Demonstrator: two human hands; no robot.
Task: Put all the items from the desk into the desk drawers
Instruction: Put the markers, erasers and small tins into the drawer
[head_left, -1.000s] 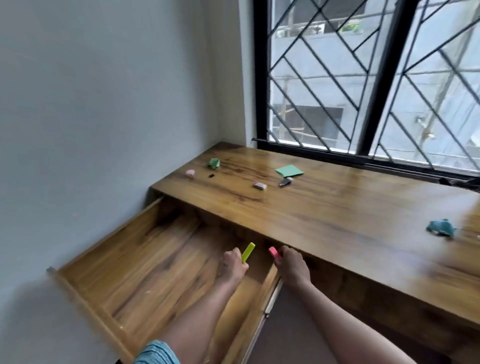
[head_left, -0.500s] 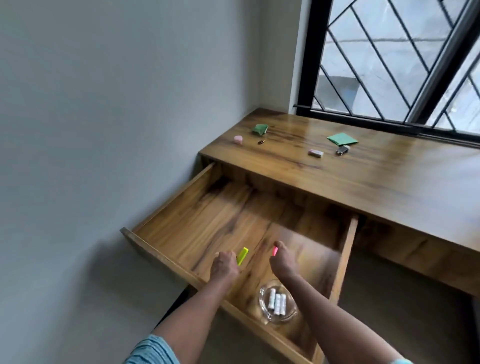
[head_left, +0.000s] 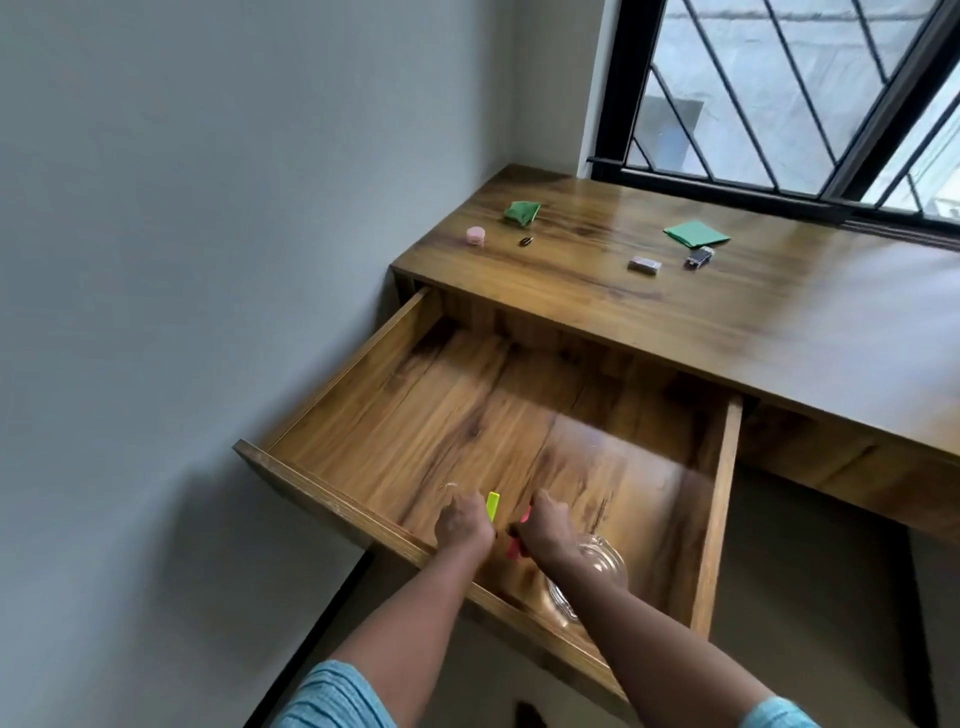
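Holding two markers over the one open drawer (head_left: 353, 374), the left hand (head_left: 464, 525) had its fingers curled round one yellow marker (head_left: 492, 506), whose end jutted past the knuckles, and the right hand (head_left: 545, 530) gripped one pink marker (head_left: 515, 549), which showed on either side of the fist. One glass dish (head_left: 605, 558) sat in the drawer beneath the right wrist. Six items lay on the desk (head_left: 779, 338): one crumpled green paper (head_left: 522, 212), one flat green paper (head_left: 696, 234), one pink case (head_left: 476, 235), one dark clip (head_left: 525, 240), one eraser (head_left: 644, 265) and one dark gadget (head_left: 698, 257).
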